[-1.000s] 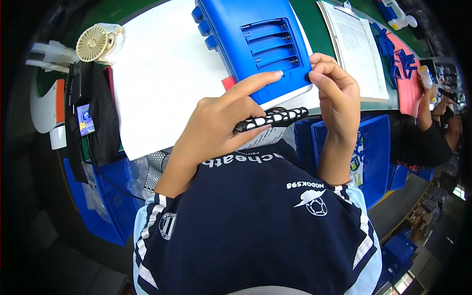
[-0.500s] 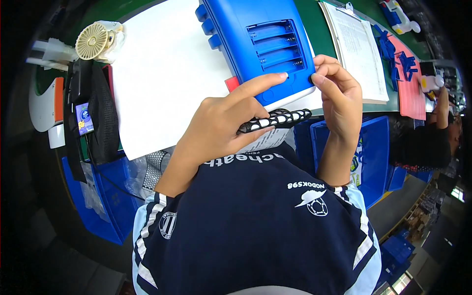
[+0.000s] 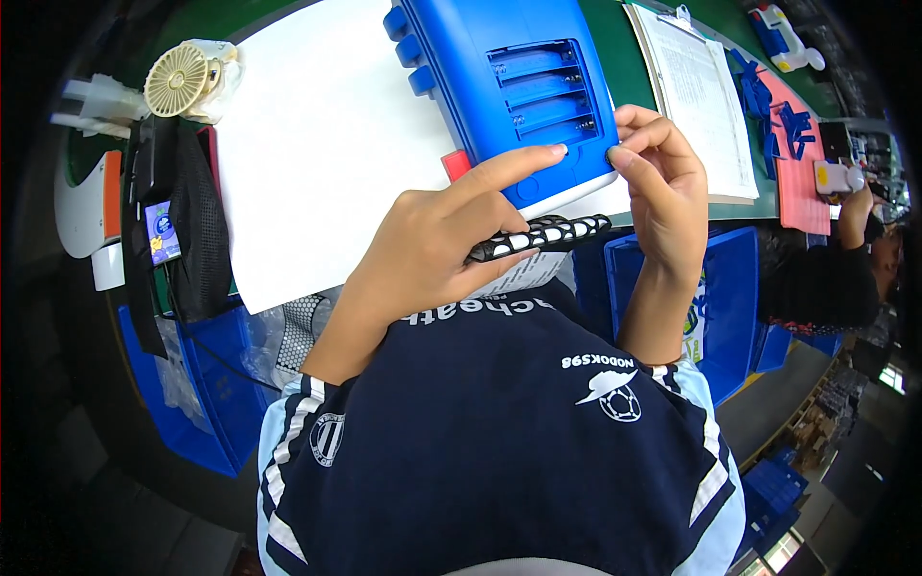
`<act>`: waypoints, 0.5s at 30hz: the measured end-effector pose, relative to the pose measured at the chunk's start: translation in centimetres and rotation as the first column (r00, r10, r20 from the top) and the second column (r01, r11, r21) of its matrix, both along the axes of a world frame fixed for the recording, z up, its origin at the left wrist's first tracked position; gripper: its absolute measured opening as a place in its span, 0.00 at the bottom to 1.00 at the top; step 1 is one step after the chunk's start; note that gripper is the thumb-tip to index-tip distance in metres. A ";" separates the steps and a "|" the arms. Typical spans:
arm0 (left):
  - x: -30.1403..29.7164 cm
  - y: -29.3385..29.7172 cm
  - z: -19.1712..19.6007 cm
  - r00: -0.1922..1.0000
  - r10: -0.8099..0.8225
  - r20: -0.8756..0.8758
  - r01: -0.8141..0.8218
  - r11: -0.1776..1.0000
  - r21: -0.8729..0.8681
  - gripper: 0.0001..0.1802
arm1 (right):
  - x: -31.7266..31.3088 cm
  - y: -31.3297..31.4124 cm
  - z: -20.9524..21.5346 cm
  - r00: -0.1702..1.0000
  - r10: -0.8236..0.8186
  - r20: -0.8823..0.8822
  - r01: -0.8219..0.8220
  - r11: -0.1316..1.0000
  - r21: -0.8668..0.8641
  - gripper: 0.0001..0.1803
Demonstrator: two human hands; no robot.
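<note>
Working on the underside of a blue housing (image 3: 499,91), the person appears to be at the battery-bay step: the bay (image 3: 547,91) lies open, its ribbed slots bare, with no cover over it. That is a judgement from how the hands sit at the bay's near edge.

Head view: the housing lies on a white sheet (image 3: 317,154) spread over the green table (image 3: 615,29), reaching from the table's far edge back to its near edge, just in front of the person's chest. The left hand (image 3: 432,250) is curled shut around a black-and-white patterned tool (image 3: 543,235), gripped in the palm with its end sticking out to the right; its index finger (image 3: 514,165) stretches out free and presses on the housing just below the bay. The right hand (image 3: 663,192) is half open, fingertips (image 3: 624,154) pinched lightly against the housing's near right corner, steadying it. The two hands sit close together, not touching.

Whatever comes next seems to call for a steady hold from the right hand and fine placing by the left at the bay edge, since the housing overhangs the sheet's near edge.

A small fan (image 3: 178,79) stands at the table's far left corner, a clipboard (image 3: 701,96) lies right of the housing, and blue bins (image 3: 730,298) sit below the near edge.
</note>
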State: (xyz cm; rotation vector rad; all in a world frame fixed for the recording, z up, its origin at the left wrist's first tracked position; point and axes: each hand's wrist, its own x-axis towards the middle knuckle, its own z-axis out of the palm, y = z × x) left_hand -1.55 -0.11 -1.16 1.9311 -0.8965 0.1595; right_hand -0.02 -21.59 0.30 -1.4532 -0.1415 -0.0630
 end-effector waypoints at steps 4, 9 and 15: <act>-0.1 -0.1 0.1 1.000 0.001 0.004 -0.001 1.000 0.000 0.14 | 0.4 -0.2 -0.4 0.996 0.083 -0.042 -0.076 0.987 0.144 0.13; -0.2 -0.2 0.3 1.000 -0.006 0.000 0.006 1.000 -0.009 0.14 | 0.5 0.2 -1.0 0.996 0.079 -0.040 -0.067 0.968 0.240 0.21; -0.1 -0.3 0.4 1.000 -0.004 0.009 0.004 1.000 -0.024 0.13 | -1.5 -0.9 -0.9 0.940 0.008 0.342 0.073 0.972 -0.223 0.21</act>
